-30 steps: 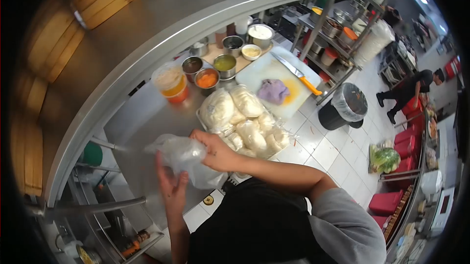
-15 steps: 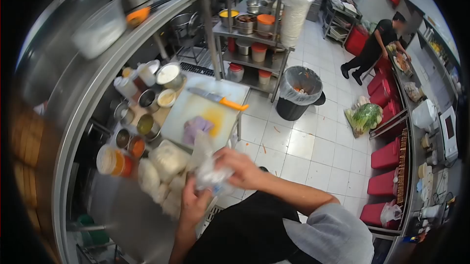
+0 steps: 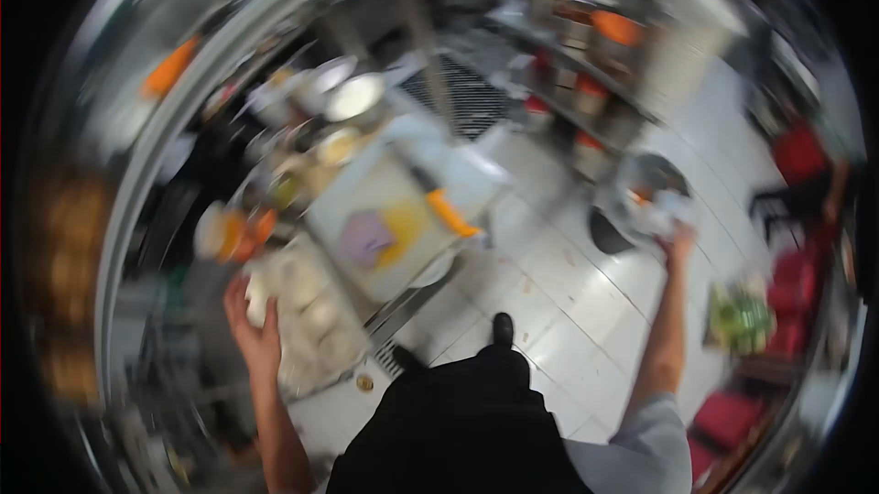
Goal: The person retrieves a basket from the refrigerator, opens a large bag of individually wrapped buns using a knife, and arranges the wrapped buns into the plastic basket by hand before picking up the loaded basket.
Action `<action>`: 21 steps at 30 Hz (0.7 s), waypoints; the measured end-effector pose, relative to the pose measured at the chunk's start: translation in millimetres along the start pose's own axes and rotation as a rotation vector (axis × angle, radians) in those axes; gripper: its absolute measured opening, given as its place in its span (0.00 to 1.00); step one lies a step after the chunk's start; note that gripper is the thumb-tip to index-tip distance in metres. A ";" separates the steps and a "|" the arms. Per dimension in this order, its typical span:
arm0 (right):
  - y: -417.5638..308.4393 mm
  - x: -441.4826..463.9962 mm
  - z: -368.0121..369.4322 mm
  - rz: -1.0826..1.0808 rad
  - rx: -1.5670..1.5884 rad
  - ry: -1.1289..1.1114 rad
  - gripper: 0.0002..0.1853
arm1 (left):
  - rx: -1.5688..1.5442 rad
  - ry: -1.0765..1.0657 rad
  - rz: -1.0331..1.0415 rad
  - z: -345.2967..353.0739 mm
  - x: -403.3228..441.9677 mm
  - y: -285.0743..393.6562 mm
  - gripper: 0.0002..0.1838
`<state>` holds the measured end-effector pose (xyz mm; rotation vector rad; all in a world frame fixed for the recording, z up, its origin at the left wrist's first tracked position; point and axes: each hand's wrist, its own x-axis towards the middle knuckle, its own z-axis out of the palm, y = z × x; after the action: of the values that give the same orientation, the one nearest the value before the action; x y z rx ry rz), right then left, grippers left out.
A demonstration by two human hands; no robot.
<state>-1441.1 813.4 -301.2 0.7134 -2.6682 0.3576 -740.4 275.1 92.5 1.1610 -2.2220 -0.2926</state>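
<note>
My left hand [image 3: 249, 325] is at the left edge of a tray [image 3: 343, 366] of several pale, wrapped bundles [image 3: 307, 288]. Its fingers and thumb curve round a white lump [image 3: 259, 300]. Far out to the right, my right hand [image 3: 678, 242] reaches over the lined trash bin [image 3: 632, 187], gripping a crumpled clear plastic bag [image 3: 661, 216], blurred by motion. A pale purple lump [image 3: 366, 238] lies beside a yellow stain on the cutting board [image 3: 343, 206]. An orange-handled knife [image 3: 449, 212] rests along the board's far right side.
Sauce containers [image 3: 233, 231] and a white-filled pot [image 3: 355, 97] stand left of the board. A metal shelf [image 3: 577, 64] with tubs is behind. Leafy greens [image 3: 740, 318] lie on the tiled floor [image 3: 549, 311] near red bins [image 3: 728, 421]. A co-worker is partly visible at far right.
My hands have separated. My right hand has swung right to the bin with the plastic bag. My left has moved left to the tray's bundles. The view has turned and blurred.
</note>
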 end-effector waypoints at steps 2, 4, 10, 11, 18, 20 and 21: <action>-19.6 60.7 -30.3 0.572 0.706 -0.134 0.52 | 0.243 0.001 -0.046 -22.2 -2.5 -32.9 0.36; 43.1 115.1 27.2 0.629 0.305 -0.009 0.56 | 0.304 -0.074 -0.161 -33.5 -6.1 -47.7 0.42; 3.1 124.4 85.1 0.010 0.579 -0.276 0.36 | 0.294 -0.206 -0.344 -4.9 -11.3 -129.4 0.56; -58.4 108.0 46.1 0.184 0.822 -0.477 0.35 | 0.294 -0.222 -0.288 2.9 -7.2 -140.9 0.55; -339.1 -1.7 -95.5 0.015 1.018 -1.180 0.29 | 0.246 -0.213 -0.332 30.7 8.4 -167.6 0.52; -381.6 -22.6 -115.2 -0.064 1.053 -1.206 0.29 | 0.211 -0.171 -0.288 24.2 4.3 -170.4 0.47; -408.1 -26.1 -144.5 -0.167 1.036 -1.208 0.29 | 0.203 -0.156 -0.275 17.9 1.7 -168.8 0.46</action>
<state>-1168.5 528.8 -120.0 1.9076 -3.2456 1.8087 -639.2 172.5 2.8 1.6073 -2.2647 -0.2822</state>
